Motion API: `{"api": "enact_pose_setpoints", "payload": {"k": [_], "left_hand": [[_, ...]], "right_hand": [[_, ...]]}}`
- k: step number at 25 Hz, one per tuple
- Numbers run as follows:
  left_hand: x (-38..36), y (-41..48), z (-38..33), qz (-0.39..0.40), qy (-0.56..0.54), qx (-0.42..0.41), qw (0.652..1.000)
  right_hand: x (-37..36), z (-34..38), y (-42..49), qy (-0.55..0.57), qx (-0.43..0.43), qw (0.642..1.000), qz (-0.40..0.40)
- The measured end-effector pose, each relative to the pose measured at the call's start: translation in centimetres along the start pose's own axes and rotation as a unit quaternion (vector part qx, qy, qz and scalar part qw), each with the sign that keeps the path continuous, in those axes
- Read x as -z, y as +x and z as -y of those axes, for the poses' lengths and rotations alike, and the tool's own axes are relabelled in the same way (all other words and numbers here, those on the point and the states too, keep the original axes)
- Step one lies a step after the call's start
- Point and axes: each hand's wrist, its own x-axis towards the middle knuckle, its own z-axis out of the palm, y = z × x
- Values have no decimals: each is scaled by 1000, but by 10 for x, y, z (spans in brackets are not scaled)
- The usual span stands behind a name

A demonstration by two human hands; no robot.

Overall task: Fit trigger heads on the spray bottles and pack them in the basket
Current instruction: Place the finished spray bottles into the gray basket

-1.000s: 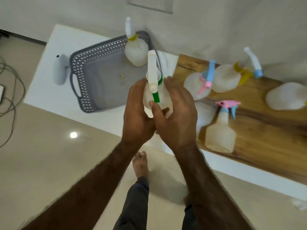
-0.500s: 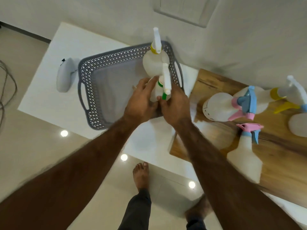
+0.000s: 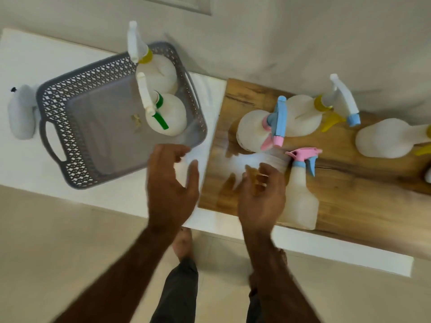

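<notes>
Both my hands hang empty above the front edge of the table. My left hand [image 3: 171, 183] has its fingers loosely spread and curled, just in front of the basket's near corner; my right hand [image 3: 261, 194] is the same, fingers apart and half bent, over the near edge of the wooden board [image 3: 361, 194].

The grey basket [image 3: 60, 127] has lattice walls and a cut-out handle on its left side. Two spray bottles stand in its right half, close together: the green-trigger bottle [image 3: 168, 115], round and milky white with a white head and a green collar, and behind it, in the far right corner, the yellow-collar bottle [image 3: 158, 71], the same shape with a white head.

On the board, well apart from the basket, stand more milky bottles: the pink-and-blue bottle [image 3: 254, 129], a bottle with a yellow trigger and blue nozzle tip [image 3: 303, 115] just behind it, a flat-sided bottle with a pink head [image 3: 300, 201] beside my right hand, and one further right [image 3: 384, 138] cut off by the frame.

The white table [image 3: 28, 166] stands against a pale wall. A small grey object [image 3: 21, 115] lies just left of the basket. The floor is glossy beige tile, and my bare foot [image 3: 184, 243] shows below.
</notes>
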Motion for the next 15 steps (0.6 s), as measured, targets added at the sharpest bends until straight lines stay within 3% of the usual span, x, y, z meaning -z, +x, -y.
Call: {"api": "enact_pose_setpoints", "payload": {"k": [2, 6, 10, 15], "left_hand": [[-29, 0, -35, 128, -74, 6, 989], [-80, 43, -62, 285, -114, 52, 950], [-96, 62, -56, 336, -97, 40, 936], [-95, 62, -50, 307, -97, 60, 945]], "right_hand": [[7, -9, 29, -7, -41, 999, 34], [0, -7, 81, -24, 5, 995, 100], [-6, -12, 94, -34, 43, 988, 144], [-9, -13, 89, -38, 53, 989, 134]]}}
